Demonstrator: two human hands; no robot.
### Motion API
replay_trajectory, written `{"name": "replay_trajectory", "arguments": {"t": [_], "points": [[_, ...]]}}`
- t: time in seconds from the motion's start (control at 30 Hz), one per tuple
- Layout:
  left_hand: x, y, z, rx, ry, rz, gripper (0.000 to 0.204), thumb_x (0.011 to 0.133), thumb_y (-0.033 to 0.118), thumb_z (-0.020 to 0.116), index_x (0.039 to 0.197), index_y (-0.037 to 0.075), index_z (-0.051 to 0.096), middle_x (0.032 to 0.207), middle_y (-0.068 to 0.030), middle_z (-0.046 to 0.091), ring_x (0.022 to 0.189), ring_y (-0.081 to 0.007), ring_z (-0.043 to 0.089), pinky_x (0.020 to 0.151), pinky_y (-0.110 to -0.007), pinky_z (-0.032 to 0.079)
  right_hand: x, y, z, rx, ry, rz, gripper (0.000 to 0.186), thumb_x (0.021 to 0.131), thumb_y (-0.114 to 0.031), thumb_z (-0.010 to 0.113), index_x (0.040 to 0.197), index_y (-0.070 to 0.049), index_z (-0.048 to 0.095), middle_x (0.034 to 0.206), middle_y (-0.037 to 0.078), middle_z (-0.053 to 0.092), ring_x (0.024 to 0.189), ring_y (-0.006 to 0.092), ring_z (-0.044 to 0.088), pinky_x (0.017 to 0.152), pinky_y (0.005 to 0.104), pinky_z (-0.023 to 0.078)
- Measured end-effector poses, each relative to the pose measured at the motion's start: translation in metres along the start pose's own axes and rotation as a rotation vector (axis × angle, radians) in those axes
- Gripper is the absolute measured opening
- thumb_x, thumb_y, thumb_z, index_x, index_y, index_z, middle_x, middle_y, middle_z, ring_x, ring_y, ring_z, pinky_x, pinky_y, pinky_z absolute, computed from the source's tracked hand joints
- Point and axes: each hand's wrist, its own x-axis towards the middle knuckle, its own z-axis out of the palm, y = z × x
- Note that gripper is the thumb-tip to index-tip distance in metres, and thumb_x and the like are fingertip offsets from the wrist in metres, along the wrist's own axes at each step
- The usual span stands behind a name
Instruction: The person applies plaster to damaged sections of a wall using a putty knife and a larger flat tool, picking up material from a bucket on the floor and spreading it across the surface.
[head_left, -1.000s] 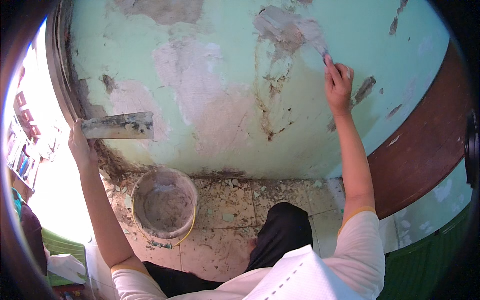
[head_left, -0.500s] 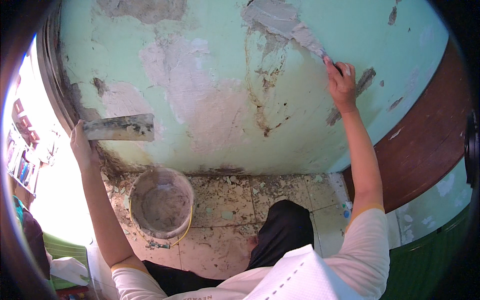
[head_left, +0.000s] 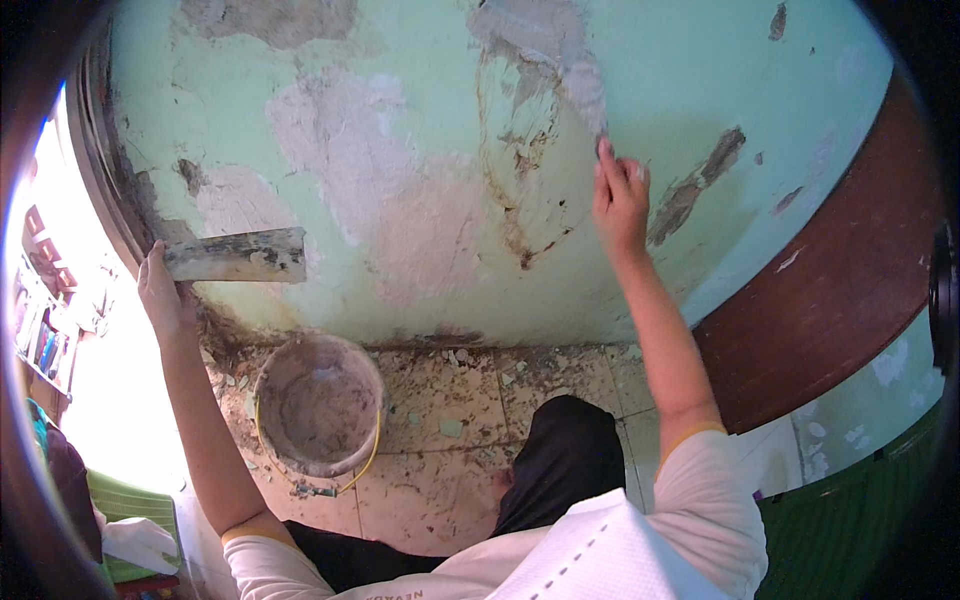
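Note:
My right hand [head_left: 624, 200] is closed round the handle of a putty knife [head_left: 588, 98], whose blade is coated in pale filler and lies against the green wall [head_left: 660, 70]. Wet grey filler [head_left: 535, 28] covers a patch of the wall just up and left of that blade. My left hand [head_left: 160, 290] grips one end of a wide, flat scraper [head_left: 240, 256] smeared with dark and pale residue, held out level in front of the wall. Several dried, whitish filled patches [head_left: 340, 150] spread across the wall between the two hands.
A grey bucket [head_left: 378, 400] with a yellow handle stands on the tiled floor [head_left: 430, 500], among paint flakes and crumbs. Brown wooden panel [head_left: 830, 290] rises at the right. A door frame [head_left: 95, 150] and bright opening lie left; a green basket [head_left: 130, 495] sits lower left.
My right hand has moved left and slightly down with the putty knife, whose blade has swung to point more upward. My left hand and the scraper stay nearly in place.

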Motion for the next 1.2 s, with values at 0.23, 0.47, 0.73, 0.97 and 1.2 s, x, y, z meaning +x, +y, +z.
{"name": "replay_trajectory", "arguments": {"t": [0.23, 0.47, 0.73, 0.97, 1.2], "points": [[0.009, -0.003, -0.017, 0.018, -0.063, 0.004, 0.028, 0.095, 0.023, 0.061, 0.113, 0.002, 0.062, 0.100, -0.0070, 0.063, 0.089, -0.0167, 0.061, 0.069, -0.032, 0.048, 0.038, -0.042, 0.009, 0.150, 0.157, 0.119, 0.049, 0.091, -0.003, 0.065, 0.138, -0.013, 0.058, 0.088, 0.010, 0.053, 0.083, 0.0279, 0.051, 0.077, 0.0410, 0.045], [0.002, 0.010, -0.008, -0.030, -0.044, 0.000, 0.026, 0.096, 0.023, 0.061, 0.110, 0.001, 0.061, 0.101, -0.0074, 0.063, 0.089, -0.0161, 0.061, 0.075, -0.031, 0.048, -0.011, -0.065, 0.030, 0.088, 0.033, 0.157, 0.042, 0.094, -0.005, 0.062, 0.136, -0.009, 0.060, 0.090, 0.011, 0.054, 0.083, 0.0245, 0.052, 0.073, 0.0345, 0.047], [0.002, 0.008, -0.008, 0.016, -0.018, 0.000, 0.022, 0.096, 0.022, 0.061, 0.107, 0.003, 0.062, 0.093, -0.0056, 0.064, 0.079, -0.0137, 0.063, 0.062, -0.028, 0.050, 0.029, -0.076, 0.005, 0.170, 0.041, 0.136, 0.048, 0.091, -0.005, 0.064, 0.138, -0.013, 0.058, 0.087, 0.012, 0.054, 0.083, 0.0296, 0.053, 0.074, 0.0399, 0.046], [-0.001, 0.014, -0.007, -0.023, -0.030, -0.001, 0.023, 0.096, 0.023, 0.061, 0.107, 0.004, 0.062, 0.091, -0.0047, 0.064, 0.077, -0.0124, 0.062, 0.062, -0.027, 0.049, 0.031, -0.022, 0.009, -0.015, 0.019, -0.029, 0.047, 0.090, -0.003, 0.065, 0.136, -0.012, 0.060, 0.088, 0.012, 0.056, 0.083, 0.0302, 0.053, 0.075, 0.0407, 0.046], [0.004, -0.003, -0.009, 0.053, -0.032, 0.033, 0.025, 0.096, 0.026, 0.060, 0.108, 0.004, 0.061, 0.093, -0.0044, 0.064, 0.080, -0.0137, 0.062, 0.065, -0.029, 0.049, 0.026, 0.014, -0.019, -0.028, 0.053, -0.084, 0.041, 0.091, -0.002, 0.065, 0.130, -0.009, 0.064, 0.091, 0.010, 0.058, 0.083, 0.0259, 0.055, 0.079, 0.0384, 0.045]]}}
